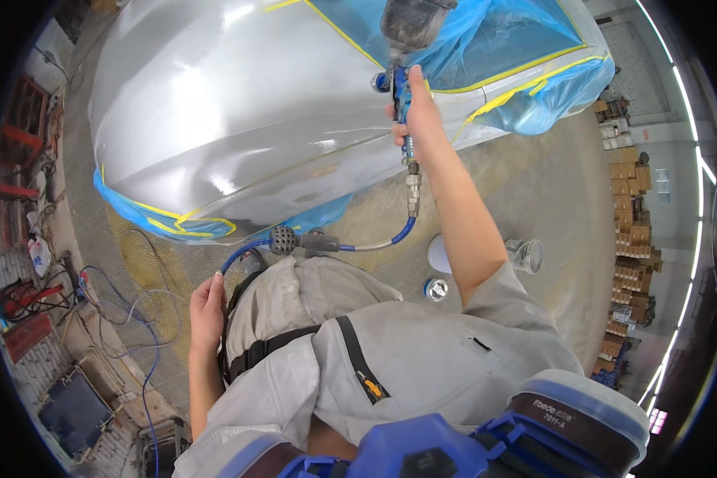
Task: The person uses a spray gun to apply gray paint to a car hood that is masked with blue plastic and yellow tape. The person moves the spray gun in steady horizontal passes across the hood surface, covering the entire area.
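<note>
My right hand [424,119] is wrapped around the blue grip of a spray gun [404,84], which has a dark, paint-stained cup [414,25] on top. From the foot of the grip, a metal coupling [413,193] leads into a blue air hose [404,232]. The hose curves left past a dark perforated fitting [282,240] in front of my waist. Down at the left, the fingers of my left hand [208,309] pinch this hose. Beyond both hands lies a glossy silver-grey car body [239,103], and the gun is over its right part.
Blue masking film [526,44] edged with yellow tape covers parts of the car. On the floor at my right stand a clear container [526,256] and an open can [435,289]. Hoses and cables [139,319] trail at the left, near a red rack [25,135]. Stacked boxes [629,215] line the right.
</note>
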`<state>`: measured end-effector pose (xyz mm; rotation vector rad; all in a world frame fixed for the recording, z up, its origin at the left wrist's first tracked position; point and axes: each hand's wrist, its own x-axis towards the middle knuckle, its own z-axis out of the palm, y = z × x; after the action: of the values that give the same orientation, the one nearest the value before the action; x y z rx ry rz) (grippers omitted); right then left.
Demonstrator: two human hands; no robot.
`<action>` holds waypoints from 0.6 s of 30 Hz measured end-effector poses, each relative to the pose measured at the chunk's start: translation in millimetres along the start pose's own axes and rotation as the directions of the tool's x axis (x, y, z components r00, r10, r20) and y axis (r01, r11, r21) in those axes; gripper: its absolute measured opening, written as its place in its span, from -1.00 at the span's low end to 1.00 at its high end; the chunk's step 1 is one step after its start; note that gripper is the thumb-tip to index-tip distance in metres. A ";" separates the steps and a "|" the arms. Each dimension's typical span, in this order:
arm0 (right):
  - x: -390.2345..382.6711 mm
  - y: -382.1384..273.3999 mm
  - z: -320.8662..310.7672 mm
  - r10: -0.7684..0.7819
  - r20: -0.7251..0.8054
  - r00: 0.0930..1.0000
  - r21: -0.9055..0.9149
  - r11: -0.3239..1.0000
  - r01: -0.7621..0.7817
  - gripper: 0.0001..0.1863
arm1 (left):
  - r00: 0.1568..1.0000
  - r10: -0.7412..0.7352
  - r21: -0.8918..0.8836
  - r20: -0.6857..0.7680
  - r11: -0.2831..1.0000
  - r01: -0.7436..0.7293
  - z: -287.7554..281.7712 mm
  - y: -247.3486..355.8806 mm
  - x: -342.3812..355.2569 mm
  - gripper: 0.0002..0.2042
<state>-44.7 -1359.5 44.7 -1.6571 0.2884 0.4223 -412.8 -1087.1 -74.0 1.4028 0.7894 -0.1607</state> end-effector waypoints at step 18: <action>-17.4 20.5 40.1 0.105 0.089 0.991 0.100 0.988 -0.114 -0.31 | 0.997 0.059 -0.095 0.051 0.994 -0.054 -45.4 3.8 -7.1 -0.56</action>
<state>-73.3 -1323.4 30.1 -1.5214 0.3350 0.5483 -434.0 -1047.1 -65.2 1.3256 0.7034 -0.1157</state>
